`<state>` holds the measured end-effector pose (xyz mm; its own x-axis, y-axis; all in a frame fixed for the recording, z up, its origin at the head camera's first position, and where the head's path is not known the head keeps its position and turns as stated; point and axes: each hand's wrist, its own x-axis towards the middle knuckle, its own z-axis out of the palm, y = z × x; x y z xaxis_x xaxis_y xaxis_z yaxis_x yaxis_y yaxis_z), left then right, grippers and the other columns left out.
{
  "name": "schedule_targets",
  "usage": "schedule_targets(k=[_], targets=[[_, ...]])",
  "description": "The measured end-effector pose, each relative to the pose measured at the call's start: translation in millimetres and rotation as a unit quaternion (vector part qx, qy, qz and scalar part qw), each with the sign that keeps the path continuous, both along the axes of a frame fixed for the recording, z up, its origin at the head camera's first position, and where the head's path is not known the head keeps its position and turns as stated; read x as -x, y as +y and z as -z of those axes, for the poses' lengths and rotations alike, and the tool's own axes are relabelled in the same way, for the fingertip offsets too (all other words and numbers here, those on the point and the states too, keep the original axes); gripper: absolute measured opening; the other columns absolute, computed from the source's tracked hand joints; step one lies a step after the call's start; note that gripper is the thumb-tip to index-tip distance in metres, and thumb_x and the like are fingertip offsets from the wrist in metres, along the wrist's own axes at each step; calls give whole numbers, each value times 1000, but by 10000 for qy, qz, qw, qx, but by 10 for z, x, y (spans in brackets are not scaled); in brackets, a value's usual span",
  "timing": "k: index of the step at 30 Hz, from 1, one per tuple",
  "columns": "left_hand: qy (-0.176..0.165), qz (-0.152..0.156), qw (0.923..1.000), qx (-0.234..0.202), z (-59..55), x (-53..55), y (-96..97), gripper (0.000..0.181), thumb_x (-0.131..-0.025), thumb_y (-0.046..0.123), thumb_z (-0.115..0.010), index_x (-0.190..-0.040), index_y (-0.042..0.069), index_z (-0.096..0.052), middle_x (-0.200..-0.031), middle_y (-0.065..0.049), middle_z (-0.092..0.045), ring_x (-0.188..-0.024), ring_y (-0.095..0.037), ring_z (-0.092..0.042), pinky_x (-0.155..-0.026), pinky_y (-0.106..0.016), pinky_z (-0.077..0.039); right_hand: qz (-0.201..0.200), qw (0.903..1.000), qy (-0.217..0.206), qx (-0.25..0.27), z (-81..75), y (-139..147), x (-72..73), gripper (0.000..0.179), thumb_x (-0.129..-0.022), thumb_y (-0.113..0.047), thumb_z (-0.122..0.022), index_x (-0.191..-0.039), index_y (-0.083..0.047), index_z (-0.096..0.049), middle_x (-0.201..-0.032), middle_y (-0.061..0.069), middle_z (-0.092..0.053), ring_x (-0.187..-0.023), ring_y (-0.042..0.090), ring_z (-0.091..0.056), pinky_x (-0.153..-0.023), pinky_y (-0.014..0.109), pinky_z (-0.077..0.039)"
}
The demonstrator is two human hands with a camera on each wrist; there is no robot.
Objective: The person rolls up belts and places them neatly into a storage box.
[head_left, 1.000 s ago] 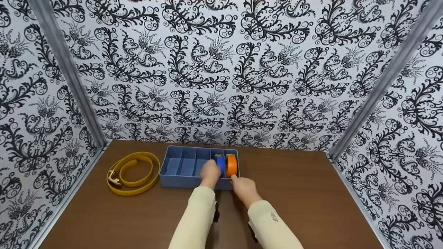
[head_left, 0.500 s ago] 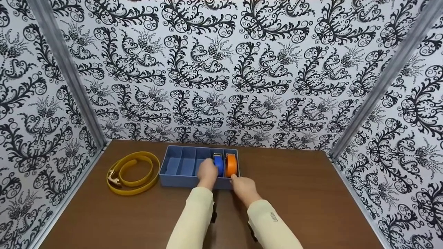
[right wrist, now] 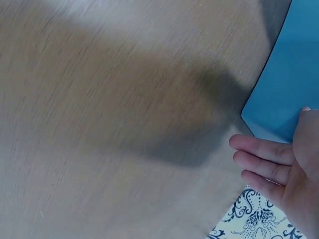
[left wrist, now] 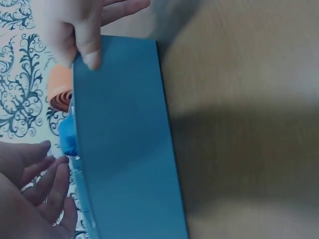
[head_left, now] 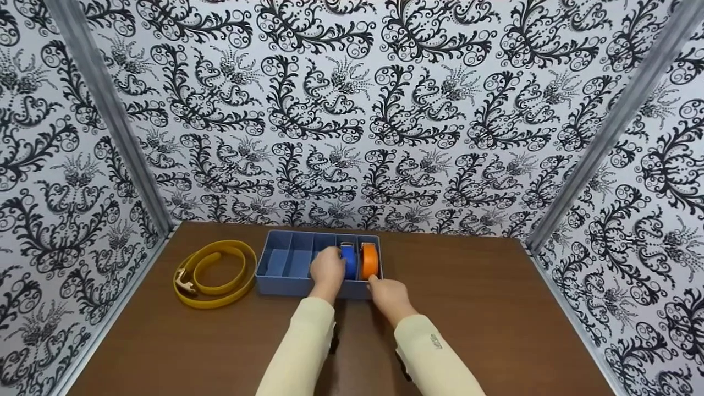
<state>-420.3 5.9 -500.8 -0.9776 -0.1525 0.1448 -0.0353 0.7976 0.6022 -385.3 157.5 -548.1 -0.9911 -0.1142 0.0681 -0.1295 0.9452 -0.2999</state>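
A blue-grey divided box [head_left: 297, 286] holds a rolled blue belt [head_left: 349, 265] and a rolled orange belt [head_left: 370, 260] in its two right compartments, metal buckles toward the back. My left hand [head_left: 328, 269] is over the box, just left of the blue roll. In the left wrist view its fingers [left wrist: 59, 186] are loosely bent beside that roll, with nothing in them. My right hand [head_left: 391, 298] holds the front right corner of the box, its thumb pressed on the front wall. Its other fingers [right wrist: 264, 149] extend past the box's end in the right wrist view.
A coiled yellow belt [head_left: 212, 303] with a gold-coloured buckle lies left of the box on the brown table [head_left: 467, 297]. Patterned walls [head_left: 341, 137] with grey corner posts enclose the table at the back and both sides.
My left hand has shifted a little left, off the blue belt, which now shows more of its roll and buckle. My right hand has stayed at the box's corner.
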Motion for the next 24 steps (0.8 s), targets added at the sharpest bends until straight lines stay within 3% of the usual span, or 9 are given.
schedule_targets(k=[2, 6, 12, 19, 24], targets=[[168, 181, 9996, 150, -33, -13, -1, 21, -88, 20, -73, -107, 13, -76, -104, -4, -72, -94, -26, -67, -82, -45, -52, -436, 9946, 424, -845, -4, 32, 6, 20, -100, -17, -50, -84, -6, -54, -71, 10, -62, -70, 31, -63, -67, 46, -53], [492, 605, 9961, 409, -85, -54, -2, 22, -87, 22, -74, -107, 13, -76, -104, -4, -72, -93, -26, -68, -81, -45, -52, -394, 9914, 277, -1215, -61, 75, 0, 25, -103, -22, -46, -87, -5, -56, -70, 10, -60, -70, 30, -63, -68, 47, -53], [1130, 994, 9819, 1152, -111, -172, -68, 18, -84, 24, -77, -100, 15, -78, -95, -4, -73, -84, -27, -68, -74, -46, -53, -785, 9698, 744, -2187, -90, 125, -73, 23, -94, -34, -62, -99, -11, -61, -80, 11, -67, -74, 31, -63, -69, 47, -52], [2024, 1441, 9508, 1850, -129, -355, -233, 15, -81, 26, -79, -93, 16, -78, -87, -2, -72, -77, -26, -67, -68, -46, -52, -1174, 9583, 1456, -2163, -151, 250, -147, 34, -91, -36, -65, -113, -10, -67, -102, 13, -65, -94, 33, -60, -84, 50, -47], [2127, 1621, 9425, 2005, -161, -465, -348, 20, -82, 27, -79, -97, 14, -77, -92, -4, -72, -82, -27, -66, -70, -46, -51, -1256, 9630, 1643, -1727, -168, 395, -208, 50, -92, -40, -64, -134, -14, -59, -128, 15, -59, -116, 37, -52, -101, 57, -36]])
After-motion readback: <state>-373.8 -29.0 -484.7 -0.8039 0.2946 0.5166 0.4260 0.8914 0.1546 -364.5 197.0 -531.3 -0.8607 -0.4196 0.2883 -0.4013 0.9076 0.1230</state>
